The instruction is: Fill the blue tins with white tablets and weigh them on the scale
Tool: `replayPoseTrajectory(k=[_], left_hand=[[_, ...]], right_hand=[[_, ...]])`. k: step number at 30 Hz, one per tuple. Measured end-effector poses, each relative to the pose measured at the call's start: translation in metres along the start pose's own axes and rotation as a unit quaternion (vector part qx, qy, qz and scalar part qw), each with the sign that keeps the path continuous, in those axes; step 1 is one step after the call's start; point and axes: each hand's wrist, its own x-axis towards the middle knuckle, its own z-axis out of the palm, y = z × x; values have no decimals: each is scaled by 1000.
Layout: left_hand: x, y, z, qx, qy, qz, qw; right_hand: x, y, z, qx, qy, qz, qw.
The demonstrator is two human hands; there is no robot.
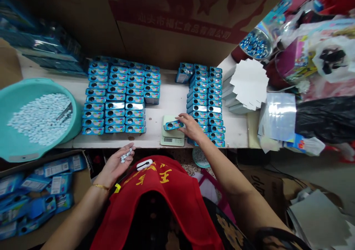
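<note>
My right hand (191, 126) grips a small blue printed box (173, 125) by its right end, fingers and thumb closed around it. The box is at the pan of a pale green kitchen scale (180, 141); whether its weight rests there I cannot tell. My left hand (118, 162), palm up and cupped at the table's front edge, holds several small white candies (126, 155). Rows of similar blue boxes (115, 106) stand to the left of the scale, and further rows (207, 95) stand to its right.
A turquoise basin (41, 82) at the left contains white candies and a dark scoop-like tool. Below it, a carton holds loose blue boxes (59, 183). White card pieces (249, 80) are stacked at the right. A large cardboard box (166, 47) stands behind the rows.
</note>
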Motion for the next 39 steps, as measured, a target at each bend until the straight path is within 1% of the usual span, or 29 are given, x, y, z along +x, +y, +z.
replayPoseTrajectory(k=[2, 4, 7, 12, 15, 18, 22, 24, 27, 29, 31, 32, 33, 35, 37, 39], left_hand=[[-1, 3, -3, -1, -1, 7, 1000], [-2, 6, -6, -3, 0, 15, 1000], [-6, 12, -12, -17, 6, 25, 1000], [-10, 19, -23, -41, 27, 34, 998], [-8, 19, -27, -45, 32, 29, 998], [-7, 19, -29, -47, 24, 23, 998], [-6, 16, -24, -47, 29, 9, 998], [-4, 13, -16, -37, 38, -3, 999], [-2, 8, 4, -2, 37, -19, 999], [0, 3, 19, 31, 18, -28, 999], [1, -3, 33, 67, -11, -35, 997], [0, -6, 39, 84, -25, -43, 995], [0, -9, 42, 100, -37, -53, 993], [-2, -16, 45, 122, -52, -77, 988], [-5, -22, 43, 135, -58, -94, 985], [-8, -27, 37, 143, -62, -94, 983]], right_hand=[[5, -1, 2, 5, -3, -6, 1000], [12, -3, 1, 5, 8, -5, 1000], [29, -11, -1, -2, 33, -7, 999], [63, -23, 2, -1, 47, -13, 999], [72, -29, 5, -9, 54, -8, 998], [63, -33, 3, -23, 47, -3, 999], [27, -29, 1, -46, 44, 16, 998], [7, -22, 3, -48, 45, 32, 997], [-14, -20, 7, -53, 52, 54, 996], [-22, -33, 9, -71, 71, 56, 993], [-26, -60, 12, -82, 78, 29, 993], [-28, -78, 15, -78, 69, 3, 995], [-29, -96, 20, -66, 45, -35, 996], [-30, -127, 32, -56, -26, -110, 992], [-30, -146, 45, -69, -63, -128, 987], [-31, -153, 54, -66, -80, -136, 985]])
